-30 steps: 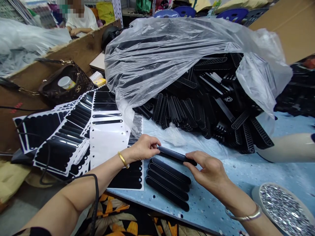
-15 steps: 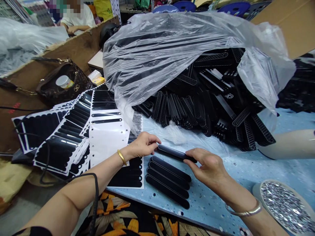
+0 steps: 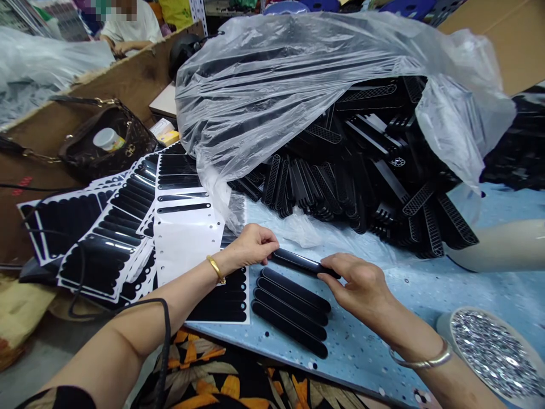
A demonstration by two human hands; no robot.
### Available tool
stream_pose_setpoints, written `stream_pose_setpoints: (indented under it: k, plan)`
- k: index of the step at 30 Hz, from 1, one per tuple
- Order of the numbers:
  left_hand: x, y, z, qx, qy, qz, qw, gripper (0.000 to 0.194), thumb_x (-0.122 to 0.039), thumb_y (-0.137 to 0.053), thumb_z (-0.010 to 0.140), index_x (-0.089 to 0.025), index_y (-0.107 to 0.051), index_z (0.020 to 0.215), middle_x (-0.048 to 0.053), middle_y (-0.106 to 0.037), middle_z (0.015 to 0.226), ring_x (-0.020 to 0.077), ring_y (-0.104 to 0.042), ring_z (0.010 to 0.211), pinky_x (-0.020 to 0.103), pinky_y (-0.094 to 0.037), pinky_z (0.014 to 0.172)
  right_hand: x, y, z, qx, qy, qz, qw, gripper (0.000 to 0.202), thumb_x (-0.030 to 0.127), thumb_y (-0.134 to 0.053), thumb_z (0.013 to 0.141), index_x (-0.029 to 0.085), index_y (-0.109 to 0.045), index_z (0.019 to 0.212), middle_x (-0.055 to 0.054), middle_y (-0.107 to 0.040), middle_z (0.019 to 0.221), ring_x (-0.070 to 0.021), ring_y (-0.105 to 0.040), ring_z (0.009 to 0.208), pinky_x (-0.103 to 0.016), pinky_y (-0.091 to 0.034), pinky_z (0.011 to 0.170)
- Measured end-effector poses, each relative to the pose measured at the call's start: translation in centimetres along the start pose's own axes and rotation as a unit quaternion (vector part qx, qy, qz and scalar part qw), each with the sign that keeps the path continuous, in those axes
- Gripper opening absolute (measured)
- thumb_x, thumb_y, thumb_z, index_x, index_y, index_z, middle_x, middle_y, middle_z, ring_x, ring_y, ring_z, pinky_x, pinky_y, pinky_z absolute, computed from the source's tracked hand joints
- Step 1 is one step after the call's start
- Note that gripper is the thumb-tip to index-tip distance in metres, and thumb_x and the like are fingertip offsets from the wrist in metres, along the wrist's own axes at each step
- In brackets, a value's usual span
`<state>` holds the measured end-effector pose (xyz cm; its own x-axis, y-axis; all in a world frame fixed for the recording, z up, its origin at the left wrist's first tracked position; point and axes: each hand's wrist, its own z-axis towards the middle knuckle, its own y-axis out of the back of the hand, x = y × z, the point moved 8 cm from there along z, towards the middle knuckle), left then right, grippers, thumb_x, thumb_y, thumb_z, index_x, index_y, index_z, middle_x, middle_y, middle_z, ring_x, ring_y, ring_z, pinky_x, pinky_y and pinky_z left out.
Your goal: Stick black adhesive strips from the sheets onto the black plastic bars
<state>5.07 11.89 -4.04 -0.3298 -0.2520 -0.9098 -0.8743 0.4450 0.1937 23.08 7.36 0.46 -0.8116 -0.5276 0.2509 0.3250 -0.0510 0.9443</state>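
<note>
A slim black bar with rounded ends (image 3: 298, 261) is held level between both hands, its upper face glossy. My left hand (image 3: 254, 244) pinches its left end, fingers closed. At the other end, my right hand (image 3: 355, 279) grips the bar between thumb and fingers. Just below it, several similar black bars (image 3: 292, 311) lie side by side on the blue speckled table (image 3: 272, 341). Beside my left forearm is a sheet of black rounded strips (image 3: 221, 304), and a partly bare white backing sheet (image 3: 187, 244) lies above it.
Behind my hands, a clear plastic bag (image 3: 264, 85) spills a heap of black plastic pieces (image 3: 340, 170). More strip sheets (image 3: 102, 255) fan out at left, near a brown handbag (image 3: 102, 142). A tub of shiny bits (image 3: 489, 352) stands at right. Another person (image 3: 131, 28) sits beyond.
My left thumb has shifted slightly on the bar's left end. The bar's upper face has tilted a little and now shows a brighter reflection. My right hand keeps its grip.
</note>
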Motion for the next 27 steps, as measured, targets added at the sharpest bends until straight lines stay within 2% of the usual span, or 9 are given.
stream_pose_setpoints:
  k: [7,11,16,20,23,27]
  plan:
    - [0.22,-0.06,0.06,0.018,-0.001,-0.04,0.999,0.011,-0.008,-0.059,0.077,-0.01,-0.065,0.068,-0.004,-0.055,0.049,0.0067,-0.057,0.039,0.011,-0.039,0.037,-0.27,-0.09,-0.08,-0.001,-0.008,0.003,1.0,0.01,0.02,-0.059,0.078,0.023,-0.069,0.076,-0.005,-0.072,0.076,-0.0219,-0.067,0.069,-0.033,-0.052,0.061]
    - [0.64,-0.05,0.18,0.022,0.015,-0.056,0.998,0.007,-0.006,-0.062,0.073,-0.009,-0.068,0.074,-0.004,-0.055,0.049,0.0085,-0.058,0.04,0.013,-0.041,0.038,-0.03,-0.05,-0.1,-0.004,0.002,-0.002,1.0,0.01,0.019,-0.059,0.078,0.021,-0.069,0.077,-0.006,-0.072,0.076,-0.0226,-0.067,0.069,-0.034,-0.052,0.061]
    - [0.44,0.04,-0.09,0.042,0.007,-0.063,0.997,0.019,0.0,-0.061,0.069,-0.007,-0.07,0.084,-0.004,-0.058,0.051,0.008,-0.059,0.043,0.014,-0.045,0.044,0.05,-0.09,-0.14,-0.003,-0.002,-0.007,1.0,0.012,0.019,-0.057,0.079,0.021,-0.068,0.074,-0.006,-0.072,0.074,-0.0223,-0.067,0.068,-0.034,-0.052,0.061]
    - [0.28,-0.12,-0.05,0.042,0.011,-0.048,0.998,0.015,-0.01,-0.057,0.079,-0.008,-0.069,0.089,-0.003,-0.059,0.051,0.008,-0.057,0.04,0.014,-0.042,0.04,0.19,-0.02,-0.15,-0.002,0.0,-0.014,1.0,0.011,0.018,-0.058,0.079,0.021,-0.068,0.074,-0.006,-0.071,0.073,-0.0222,-0.067,0.068,-0.033,-0.052,0.061]
    - [0.55,-0.17,0.28,0.007,0.025,0.001,1.0,0.019,-0.019,-0.053,0.086,-0.009,-0.068,0.081,-0.003,-0.055,0.048,0.0079,-0.054,0.036,0.014,-0.037,0.036,0.35,0.06,-0.15,-0.001,0.001,-0.017,1.0,0.012,0.019,-0.059,0.08,0.021,-0.068,0.072,-0.005,-0.071,0.073,-0.0218,-0.066,0.069,-0.033,-0.051,0.062]
    - [0.16,-0.43,0.46,-0.008,-0.02,0.074,0.997,0.023,-0.027,-0.062,0.081,-0.011,-0.067,0.065,-0.005,-0.05,0.043,0.0082,-0.053,0.037,0.015,-0.033,0.037,0.54,0.23,-0.25,-0.005,-0.002,-0.01,1.0,0.01,0.018,-0.06,0.079,0.02,-0.068,0.074,-0.005,-0.071,0.073,-0.0212,-0.066,0.069,-0.032,-0.05,0.063]
